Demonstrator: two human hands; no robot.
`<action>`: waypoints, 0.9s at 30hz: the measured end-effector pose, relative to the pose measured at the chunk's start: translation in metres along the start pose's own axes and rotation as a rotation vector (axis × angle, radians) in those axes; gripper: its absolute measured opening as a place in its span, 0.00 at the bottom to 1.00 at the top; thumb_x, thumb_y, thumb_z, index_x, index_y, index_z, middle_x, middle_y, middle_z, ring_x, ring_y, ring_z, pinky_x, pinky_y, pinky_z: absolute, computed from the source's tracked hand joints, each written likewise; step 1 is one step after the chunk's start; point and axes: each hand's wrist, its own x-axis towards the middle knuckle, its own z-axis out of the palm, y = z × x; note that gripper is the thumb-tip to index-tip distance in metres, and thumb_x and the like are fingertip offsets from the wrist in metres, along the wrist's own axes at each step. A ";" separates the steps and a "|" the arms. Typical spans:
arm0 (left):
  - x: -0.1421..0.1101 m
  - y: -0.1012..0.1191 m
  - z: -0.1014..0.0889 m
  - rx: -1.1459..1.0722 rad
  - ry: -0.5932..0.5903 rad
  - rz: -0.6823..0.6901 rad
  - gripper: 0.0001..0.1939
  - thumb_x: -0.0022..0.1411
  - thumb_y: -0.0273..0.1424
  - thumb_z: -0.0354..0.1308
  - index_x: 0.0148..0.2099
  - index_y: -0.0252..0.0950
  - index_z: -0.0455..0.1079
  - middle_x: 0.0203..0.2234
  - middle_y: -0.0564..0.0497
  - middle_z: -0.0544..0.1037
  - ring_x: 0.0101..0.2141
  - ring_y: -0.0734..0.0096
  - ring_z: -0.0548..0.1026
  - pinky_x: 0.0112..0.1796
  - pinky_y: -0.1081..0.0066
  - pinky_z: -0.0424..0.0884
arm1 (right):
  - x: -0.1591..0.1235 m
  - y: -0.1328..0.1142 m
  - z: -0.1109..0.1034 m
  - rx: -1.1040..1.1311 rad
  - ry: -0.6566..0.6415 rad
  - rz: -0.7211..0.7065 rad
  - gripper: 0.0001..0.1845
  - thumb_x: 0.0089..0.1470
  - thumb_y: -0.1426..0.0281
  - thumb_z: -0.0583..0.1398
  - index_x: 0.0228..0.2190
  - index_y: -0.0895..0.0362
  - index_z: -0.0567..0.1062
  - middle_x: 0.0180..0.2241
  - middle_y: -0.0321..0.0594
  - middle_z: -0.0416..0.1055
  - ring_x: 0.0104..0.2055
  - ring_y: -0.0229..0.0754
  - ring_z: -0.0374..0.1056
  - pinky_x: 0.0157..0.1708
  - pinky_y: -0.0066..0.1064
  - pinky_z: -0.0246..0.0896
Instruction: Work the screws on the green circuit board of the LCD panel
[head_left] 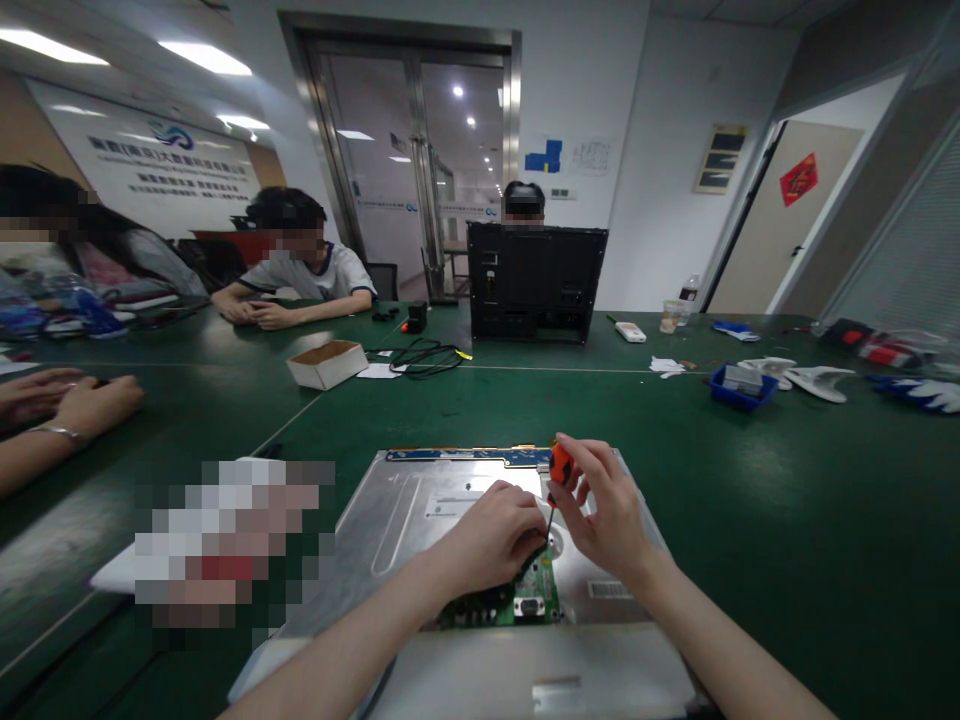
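My right hand (611,510) grips an orange and black screwdriver (561,464), its thin shaft pointing down to the top edge of a green circuit board (538,585). Close by the screwdriver's tip, my left hand (495,530) has its fingers bent and pressed together; what they hold, if anything, is hidden. The board is partly covered by that hand and shows a VGA-type port (529,607). It lies on the silver metal back of a display panel (405,520), which rests flat on the green table. A blue circuit strip (450,454) runs along the panel's far edge.
Left of the panel lies a blurred-out item (225,540). Further back are a small open box (328,364), black cables (424,356) and a black monitor housing (536,283). A blue tray (742,388) stands at right. Several other people sit around the table (787,520).
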 end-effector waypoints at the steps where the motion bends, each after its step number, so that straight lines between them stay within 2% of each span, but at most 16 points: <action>1: 0.000 0.000 0.000 -0.001 -0.001 0.000 0.07 0.64 0.22 0.58 0.33 0.35 0.72 0.32 0.49 0.78 0.37 0.62 0.76 0.43 0.63 0.68 | 0.000 0.000 0.000 0.015 -0.003 0.001 0.30 0.64 0.76 0.55 0.64 0.49 0.60 0.41 0.43 0.70 0.27 0.36 0.68 0.20 0.27 0.69; 7: 0.000 -0.002 0.002 0.003 -0.013 0.006 0.06 0.63 0.21 0.59 0.36 0.35 0.74 0.33 0.49 0.79 0.37 0.62 0.77 0.43 0.64 0.68 | -0.002 0.001 0.001 0.072 -0.007 -0.001 0.29 0.63 0.76 0.55 0.63 0.53 0.59 0.38 0.42 0.71 0.27 0.38 0.69 0.20 0.26 0.67; 12: 0.001 -0.004 0.003 -0.012 -0.018 0.008 0.06 0.63 0.21 0.59 0.37 0.35 0.75 0.35 0.48 0.80 0.40 0.61 0.77 0.45 0.63 0.67 | -0.004 0.004 0.003 0.047 0.029 0.016 0.25 0.63 0.71 0.59 0.59 0.50 0.62 0.39 0.40 0.70 0.26 0.36 0.67 0.18 0.24 0.66; 16: 0.001 -0.004 0.004 -0.005 -0.010 -0.002 0.06 0.63 0.21 0.60 0.36 0.35 0.75 0.35 0.48 0.80 0.40 0.61 0.77 0.45 0.63 0.67 | -0.004 0.004 0.003 0.048 0.041 0.016 0.24 0.62 0.73 0.60 0.57 0.49 0.63 0.41 0.41 0.69 0.27 0.35 0.67 0.19 0.24 0.67; 22: 0.000 -0.004 0.004 -0.012 -0.007 0.004 0.06 0.63 0.20 0.59 0.38 0.36 0.75 0.36 0.48 0.80 0.40 0.61 0.77 0.45 0.63 0.67 | -0.002 0.002 0.001 0.020 0.031 -0.007 0.25 0.63 0.74 0.58 0.59 0.48 0.65 0.42 0.42 0.68 0.29 0.36 0.70 0.21 0.25 0.69; 27: 0.000 -0.003 0.003 0.002 0.002 0.020 0.06 0.63 0.21 0.60 0.35 0.35 0.73 0.33 0.49 0.79 0.37 0.63 0.76 0.42 0.64 0.67 | 0.001 0.000 -0.002 0.046 -0.022 -0.019 0.27 0.65 0.75 0.54 0.63 0.50 0.62 0.43 0.44 0.74 0.27 0.37 0.70 0.25 0.29 0.73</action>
